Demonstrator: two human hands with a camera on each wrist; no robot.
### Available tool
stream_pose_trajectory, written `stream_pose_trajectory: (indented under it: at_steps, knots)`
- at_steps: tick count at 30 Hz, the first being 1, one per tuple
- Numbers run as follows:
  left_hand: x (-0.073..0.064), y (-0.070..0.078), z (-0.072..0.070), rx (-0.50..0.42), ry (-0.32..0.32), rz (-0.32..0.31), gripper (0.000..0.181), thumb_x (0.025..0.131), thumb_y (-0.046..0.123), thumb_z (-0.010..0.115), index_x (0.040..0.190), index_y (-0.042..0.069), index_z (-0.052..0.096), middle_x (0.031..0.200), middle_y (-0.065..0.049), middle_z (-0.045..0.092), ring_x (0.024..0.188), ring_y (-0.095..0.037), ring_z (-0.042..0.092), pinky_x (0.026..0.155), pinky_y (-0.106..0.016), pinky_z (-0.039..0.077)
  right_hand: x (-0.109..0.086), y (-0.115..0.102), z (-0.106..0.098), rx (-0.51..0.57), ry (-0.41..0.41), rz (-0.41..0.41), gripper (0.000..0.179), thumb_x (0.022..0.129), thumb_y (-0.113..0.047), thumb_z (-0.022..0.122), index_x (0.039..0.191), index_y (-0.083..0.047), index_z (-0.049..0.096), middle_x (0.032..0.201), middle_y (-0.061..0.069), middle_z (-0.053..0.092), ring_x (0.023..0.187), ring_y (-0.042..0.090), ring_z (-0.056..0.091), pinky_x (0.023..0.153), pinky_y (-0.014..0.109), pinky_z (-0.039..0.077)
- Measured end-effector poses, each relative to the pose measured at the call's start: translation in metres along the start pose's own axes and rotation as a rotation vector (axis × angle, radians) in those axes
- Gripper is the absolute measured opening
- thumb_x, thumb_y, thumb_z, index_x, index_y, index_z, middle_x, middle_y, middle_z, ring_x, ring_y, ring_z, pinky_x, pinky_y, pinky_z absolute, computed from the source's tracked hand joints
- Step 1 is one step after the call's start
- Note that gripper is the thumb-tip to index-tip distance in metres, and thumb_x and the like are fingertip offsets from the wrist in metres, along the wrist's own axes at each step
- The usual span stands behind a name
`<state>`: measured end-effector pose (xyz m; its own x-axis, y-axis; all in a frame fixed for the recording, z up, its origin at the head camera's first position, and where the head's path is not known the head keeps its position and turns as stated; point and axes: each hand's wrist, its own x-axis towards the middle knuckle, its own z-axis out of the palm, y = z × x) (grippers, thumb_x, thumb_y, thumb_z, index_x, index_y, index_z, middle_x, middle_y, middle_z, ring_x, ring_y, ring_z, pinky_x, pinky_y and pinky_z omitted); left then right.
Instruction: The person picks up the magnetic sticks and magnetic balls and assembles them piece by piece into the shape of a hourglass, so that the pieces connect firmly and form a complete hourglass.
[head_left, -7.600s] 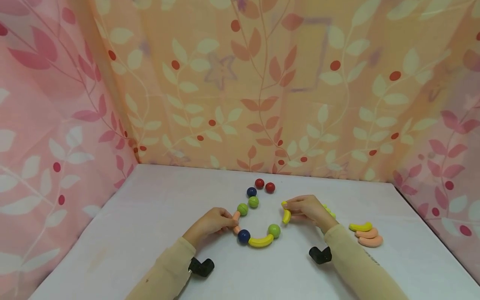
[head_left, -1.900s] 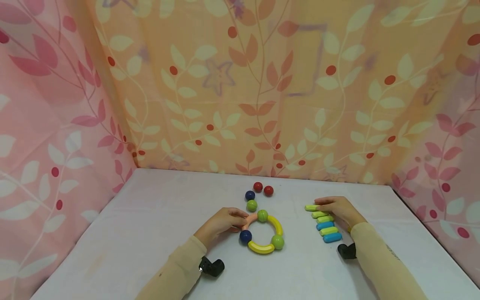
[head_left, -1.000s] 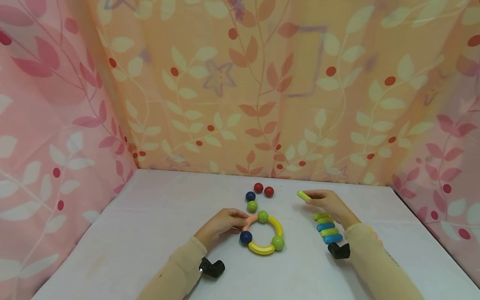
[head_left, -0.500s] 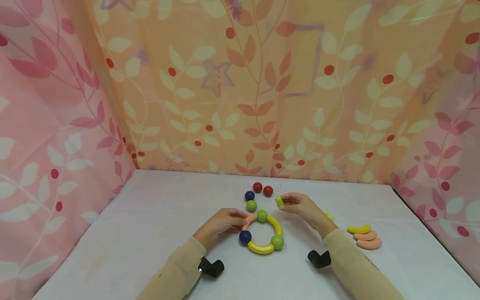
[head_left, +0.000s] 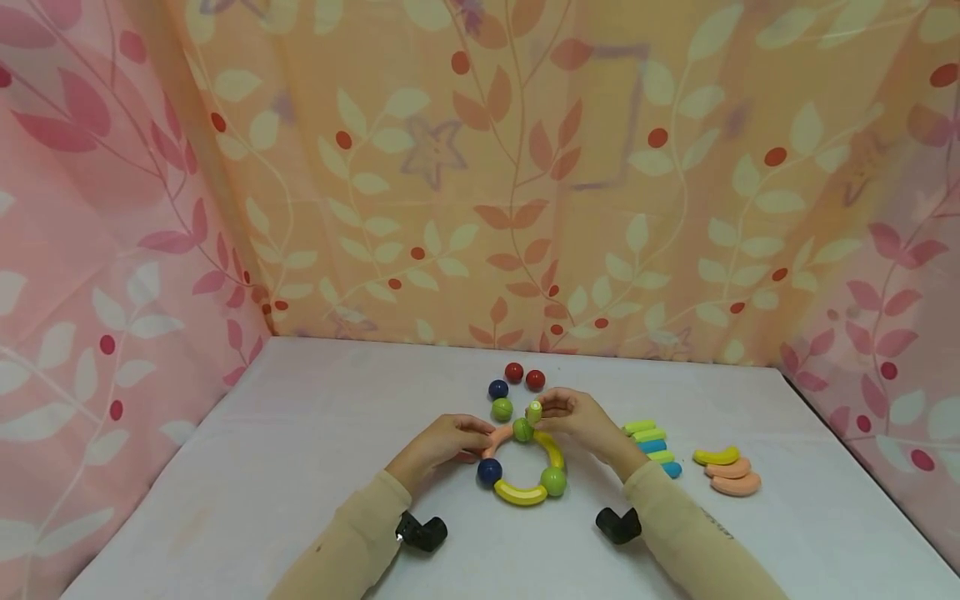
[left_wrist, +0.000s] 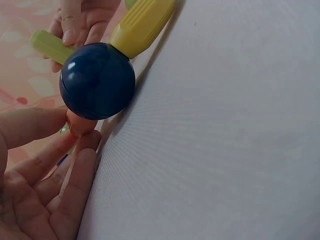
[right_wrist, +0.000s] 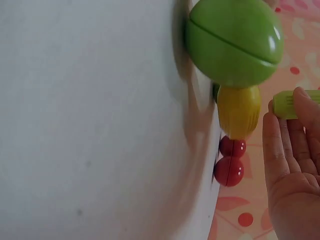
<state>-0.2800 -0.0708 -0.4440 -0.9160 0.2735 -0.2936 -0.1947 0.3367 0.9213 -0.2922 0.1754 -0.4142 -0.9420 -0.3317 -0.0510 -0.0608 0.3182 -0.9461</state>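
On the white table lies a ring of magnetic balls and curved rods. It has a peach rod [head_left: 498, 439], a dark blue ball [head_left: 490, 472], a front yellow rod [head_left: 521, 494], a right green ball [head_left: 553, 481], another yellow rod [head_left: 552, 448] and a top green ball [head_left: 523, 430]. My left hand [head_left: 450, 437] pinches the peach rod at the ring's left side; the left wrist view shows thumb and fingers on it. My right hand [head_left: 581, 417] pinches a straight light green rod [head_left: 533, 411], tilted up with its lower end right at the top green ball.
Behind the ring lie two red balls [head_left: 513, 372], a blue ball [head_left: 498, 389] and a green ball [head_left: 502, 409]. Straight green and blue rods [head_left: 649, 434] lie right, partly behind my forearm. Farther right are a yellow curved rod [head_left: 716, 456] and two peach ones [head_left: 735, 484]. Patterned cloth surrounds the table.
The right hand's yellow curved rod went into the ring, which closed. It then took a light green rod from the right-hand row and carried it left to the top green ball. Left hand keeps its pinch.
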Motion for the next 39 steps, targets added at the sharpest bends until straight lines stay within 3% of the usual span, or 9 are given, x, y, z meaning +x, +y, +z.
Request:
stream_pose_trajectory:
  at_steps: [14,30,39]
  knots:
    - [0.002,-0.001,0.0,-0.019,-0.003,-0.004,0.031,0.09,0.018,0.071,0.118,0.005,0.07,0.11,-0.007,0.072,0.089,-0.012,0.065,0.08,-0.028,0.058,0.0,-0.003,0.009,-0.031,-0.037,-0.039,0.03,0.088,-0.005,0.072,0.116,0.002,0.063,0.116,0.016,0.07,0.108,0.021,0.067,0.096,0.03,0.056]
    - [0.001,-0.002,0.0,-0.044,-0.002,0.01,0.03,0.089,0.016,0.072,0.116,0.004,0.07,0.107,-0.007,0.071,0.084,-0.012,0.065,0.078,-0.026,0.057,0.001,-0.003,0.014,-0.073,-0.021,-0.001,0.023,0.088,0.001,0.069,0.111,0.0,0.066,0.114,0.014,0.071,0.103,0.02,0.067,0.094,0.035,0.058]
    - [0.0,-0.001,0.0,-0.043,-0.003,0.004,0.03,0.089,0.017,0.073,0.117,0.005,0.07,0.114,-0.009,0.07,0.086,-0.013,0.065,0.079,-0.026,0.058,-0.005,-0.002,-0.004,-0.155,0.096,0.052,0.026,0.087,-0.014,0.075,0.113,-0.011,0.071,0.115,0.006,0.072,0.109,0.019,0.066,0.098,0.037,0.055]
